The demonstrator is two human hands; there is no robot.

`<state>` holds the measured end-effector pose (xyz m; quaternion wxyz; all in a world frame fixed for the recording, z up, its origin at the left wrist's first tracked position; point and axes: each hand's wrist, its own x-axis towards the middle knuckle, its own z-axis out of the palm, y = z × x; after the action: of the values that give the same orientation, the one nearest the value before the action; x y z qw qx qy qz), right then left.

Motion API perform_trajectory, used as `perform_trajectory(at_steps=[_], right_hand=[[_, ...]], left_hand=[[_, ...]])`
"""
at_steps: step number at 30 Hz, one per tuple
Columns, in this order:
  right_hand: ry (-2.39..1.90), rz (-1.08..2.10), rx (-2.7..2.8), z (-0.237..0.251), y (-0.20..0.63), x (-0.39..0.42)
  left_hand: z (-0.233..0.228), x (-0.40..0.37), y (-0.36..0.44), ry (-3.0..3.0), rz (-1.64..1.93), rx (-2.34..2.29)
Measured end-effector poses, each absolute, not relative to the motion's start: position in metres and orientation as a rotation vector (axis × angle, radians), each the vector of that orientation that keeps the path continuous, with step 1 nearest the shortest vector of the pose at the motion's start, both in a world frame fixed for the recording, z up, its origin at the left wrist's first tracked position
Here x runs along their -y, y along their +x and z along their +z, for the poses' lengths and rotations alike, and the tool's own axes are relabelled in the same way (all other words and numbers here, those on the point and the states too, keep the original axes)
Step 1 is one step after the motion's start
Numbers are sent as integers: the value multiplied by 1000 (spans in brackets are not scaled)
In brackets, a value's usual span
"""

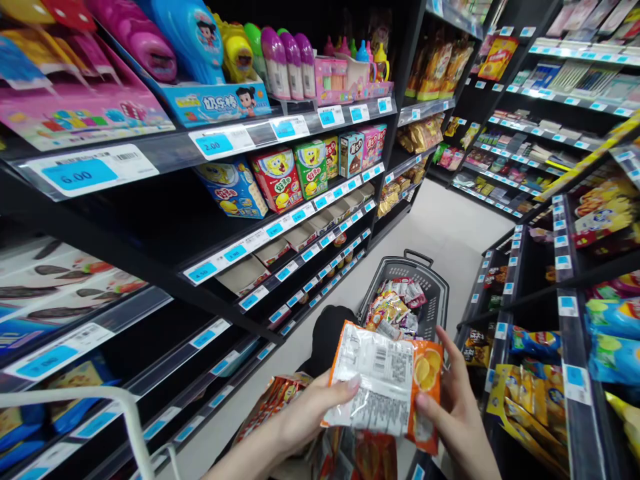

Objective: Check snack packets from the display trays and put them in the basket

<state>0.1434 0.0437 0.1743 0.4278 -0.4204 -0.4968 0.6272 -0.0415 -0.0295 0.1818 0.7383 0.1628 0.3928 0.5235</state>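
You held an orange snack packet (387, 383) in both hands, low in front of you in the shop aisle, above a heap of other packets (350, 453). Its white back panel faced you, printed with small text and a barcode, and the orange edge on the right showed a picture of yellow slices. It looked like thin, glossy, crinkled foil, flat and roughly rectangular. Its long axis ran about upright, tilted a little, with the top edge pointing away from you towards the basket (407, 293). Your left hand (313, 410) gripped its left edge, thumb lying on the white panel. Your right hand (457, 407) clasped the right edge, thumb on the front, fingers behind. The dark plastic mesh basket stood on the floor just beyond, full of small wrapped snacks.
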Motion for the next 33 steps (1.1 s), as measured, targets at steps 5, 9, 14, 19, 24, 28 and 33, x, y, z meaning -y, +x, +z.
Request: perform_trajectory(at_steps=[5, 9, 14, 19, 24, 28, 33], right_hand=[[-1000, 1650, 1128, 168, 151, -33], [-927, 1478, 1171, 158, 157, -30], [-813, 1039, 1596, 161, 160, -43], [-813, 945, 1736, 173, 155, -45], [-1023, 954, 1699, 182, 145, -34], [-1129, 984, 1699, 184, 140, -29], [-1216, 1124, 1638, 181, 143, -31]], left_hand=[[181, 29, -42, 486, 1258, -876], [174, 34, -44, 563, 1314, -926], [175, 35, -50, 831, 1394, -1281], [186, 30, -58, 1133, 1418, -1445], [195, 26, -55, 1123, 1463, -1589], [209, 22, -47, 1023, 1426, -1706], [214, 17, -42, 829, 1414, -1661]])
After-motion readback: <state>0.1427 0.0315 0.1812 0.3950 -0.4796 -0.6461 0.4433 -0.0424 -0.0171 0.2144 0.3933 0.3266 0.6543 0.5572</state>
